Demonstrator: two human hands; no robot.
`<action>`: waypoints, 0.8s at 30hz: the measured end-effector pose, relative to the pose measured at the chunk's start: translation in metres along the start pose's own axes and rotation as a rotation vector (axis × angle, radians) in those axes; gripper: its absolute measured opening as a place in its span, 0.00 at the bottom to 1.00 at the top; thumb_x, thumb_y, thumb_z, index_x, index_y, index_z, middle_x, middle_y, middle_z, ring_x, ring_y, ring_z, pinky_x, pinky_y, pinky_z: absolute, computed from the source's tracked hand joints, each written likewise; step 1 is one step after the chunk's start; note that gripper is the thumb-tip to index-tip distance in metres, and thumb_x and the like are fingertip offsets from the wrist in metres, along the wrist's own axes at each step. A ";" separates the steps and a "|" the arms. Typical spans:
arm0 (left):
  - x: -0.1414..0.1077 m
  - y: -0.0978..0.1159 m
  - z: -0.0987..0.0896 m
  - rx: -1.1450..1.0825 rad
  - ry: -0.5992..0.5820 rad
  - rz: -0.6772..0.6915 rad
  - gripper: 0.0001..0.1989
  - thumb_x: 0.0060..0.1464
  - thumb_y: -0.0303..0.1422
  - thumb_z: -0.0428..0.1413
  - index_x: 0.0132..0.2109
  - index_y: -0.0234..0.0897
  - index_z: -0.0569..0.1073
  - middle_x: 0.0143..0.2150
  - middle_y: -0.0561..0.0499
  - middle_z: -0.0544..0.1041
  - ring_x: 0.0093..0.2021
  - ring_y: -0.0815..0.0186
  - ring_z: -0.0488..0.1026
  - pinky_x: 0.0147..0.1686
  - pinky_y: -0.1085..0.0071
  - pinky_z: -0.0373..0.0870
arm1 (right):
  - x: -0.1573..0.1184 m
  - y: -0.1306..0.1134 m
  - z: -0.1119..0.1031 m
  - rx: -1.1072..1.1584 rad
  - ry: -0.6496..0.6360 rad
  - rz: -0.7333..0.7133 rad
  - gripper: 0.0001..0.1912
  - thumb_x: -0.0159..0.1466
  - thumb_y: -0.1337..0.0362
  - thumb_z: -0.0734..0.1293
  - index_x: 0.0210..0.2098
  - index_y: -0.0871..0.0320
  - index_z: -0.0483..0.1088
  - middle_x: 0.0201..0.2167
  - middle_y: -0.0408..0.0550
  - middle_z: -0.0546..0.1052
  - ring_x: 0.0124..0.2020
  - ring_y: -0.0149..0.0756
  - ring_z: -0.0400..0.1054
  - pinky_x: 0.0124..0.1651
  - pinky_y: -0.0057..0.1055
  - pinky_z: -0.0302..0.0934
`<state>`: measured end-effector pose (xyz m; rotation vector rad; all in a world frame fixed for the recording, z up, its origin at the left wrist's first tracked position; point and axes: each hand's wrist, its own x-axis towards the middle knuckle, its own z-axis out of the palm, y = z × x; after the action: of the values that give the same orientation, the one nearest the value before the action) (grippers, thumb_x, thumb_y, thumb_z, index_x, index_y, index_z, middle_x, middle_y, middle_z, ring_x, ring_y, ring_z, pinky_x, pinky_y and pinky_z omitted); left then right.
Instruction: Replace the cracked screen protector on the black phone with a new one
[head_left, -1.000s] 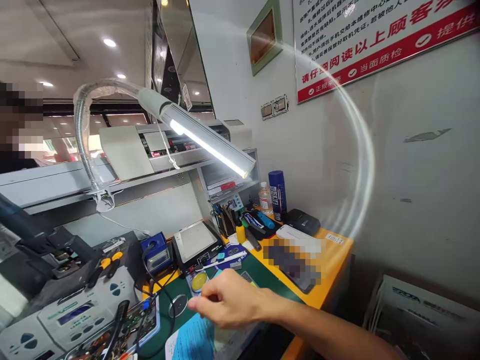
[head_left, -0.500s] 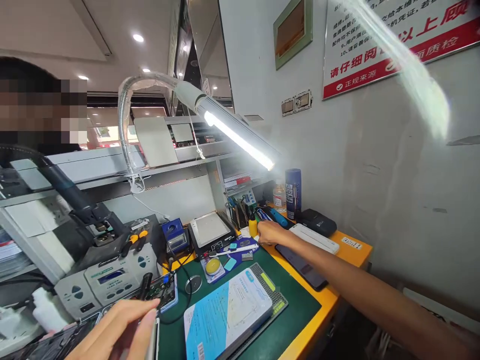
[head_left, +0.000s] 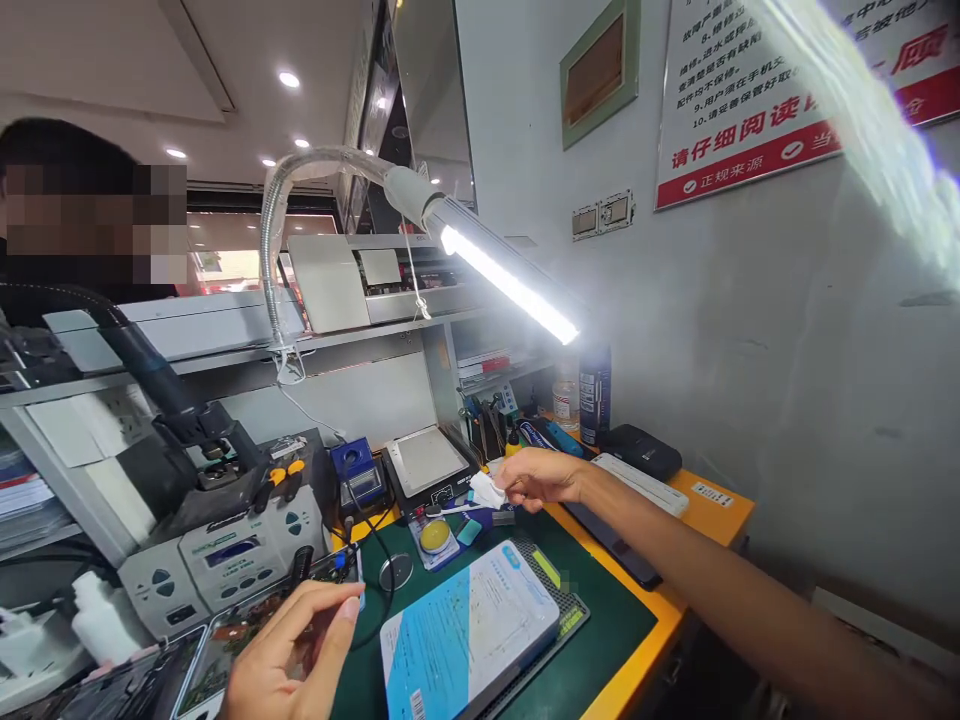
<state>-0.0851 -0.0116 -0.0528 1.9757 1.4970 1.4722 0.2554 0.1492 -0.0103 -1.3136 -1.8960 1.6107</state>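
Observation:
My right hand (head_left: 536, 477) reaches over the back of the green mat and pinches a white crumpled tissue (head_left: 487, 491). Just below the tissue lie a white brush-like tool (head_left: 459, 509) and a tub of yellow paste (head_left: 434, 536). In the near left, my left hand (head_left: 304, 640) is raised with thumb and forefinger tips pressed together. Whatever they hold, if anything, is too small to make out. Under and beside it are opened phones (head_left: 229, 650) with bare circuit boards. A blue-and-white box (head_left: 469, 630) lies between my hands.
A rework station (head_left: 217, 560) stands at the left. Overhead hangs a bright tube lamp (head_left: 510, 280). Bottles, a spray can (head_left: 595, 395), a dark phone (head_left: 615, 545) and a white case (head_left: 645, 485) line the right. Another person (head_left: 67, 220) is beyond the shelf.
My right hand has come back from beside the yellow bottle, now with a white tissue in its fingers. The left hand has shifted slightly right. The view has moved a little.

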 end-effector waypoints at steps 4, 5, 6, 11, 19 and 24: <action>0.010 0.034 0.019 -0.113 -0.163 -0.147 0.20 0.60 0.48 0.57 0.48 0.37 0.78 0.39 0.46 0.80 0.40 0.60 0.79 0.34 0.73 0.76 | -0.002 -0.014 0.044 0.227 -0.224 -0.074 0.08 0.68 0.62 0.69 0.39 0.62 0.72 0.33 0.44 0.75 0.29 0.29 0.69 0.27 0.24 0.65; 0.013 0.041 0.023 -0.116 -0.177 -0.146 0.21 0.60 0.47 0.56 0.50 0.36 0.78 0.38 0.46 0.80 0.38 0.60 0.79 0.33 0.72 0.76 | -0.002 -0.018 0.053 0.274 -0.273 -0.085 0.07 0.65 0.64 0.70 0.35 0.62 0.71 0.29 0.42 0.74 0.25 0.27 0.67 0.23 0.22 0.60; 0.015 0.047 0.026 -0.113 -0.185 -0.132 0.22 0.61 0.47 0.54 0.54 0.37 0.76 0.38 0.46 0.79 0.37 0.61 0.78 0.31 0.71 0.76 | -0.001 -0.021 0.061 0.314 -0.320 -0.093 0.06 0.61 0.65 0.71 0.32 0.62 0.71 0.26 0.42 0.73 0.24 0.27 0.65 0.21 0.21 0.56; 0.018 0.060 0.028 -0.036 -0.201 0.037 0.19 0.55 0.39 0.61 0.53 0.46 0.78 0.54 0.44 0.72 0.36 0.64 0.73 0.26 0.72 0.69 | 0.005 -0.034 0.089 0.439 -0.501 -0.064 0.06 0.52 0.66 0.70 0.29 0.62 0.72 0.21 0.42 0.72 0.21 0.27 0.63 0.18 0.21 0.52; 0.022 0.063 0.028 -0.109 -0.207 0.004 0.11 0.58 0.42 0.60 0.38 0.43 0.84 0.37 0.47 0.75 0.34 0.65 0.70 0.30 0.71 0.62 | 0.017 -0.034 0.109 0.526 -0.588 0.014 0.05 0.51 0.67 0.64 0.26 0.63 0.71 0.18 0.44 0.71 0.16 0.27 0.60 0.16 0.21 0.52; 0.032 0.060 0.038 -0.381 -0.188 -0.328 0.19 0.52 0.49 0.62 0.33 0.35 0.82 0.27 0.51 0.71 0.26 0.69 0.63 0.21 0.74 0.56 | 0.022 -0.025 0.112 0.543 -0.567 0.029 0.08 0.53 0.66 0.62 0.25 0.64 0.71 0.19 0.46 0.70 0.15 0.28 0.60 0.14 0.22 0.51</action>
<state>-0.0216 0.0018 -0.0108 1.5169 1.2738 1.2789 0.1508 0.1015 -0.0294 -0.7044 -1.5041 2.4725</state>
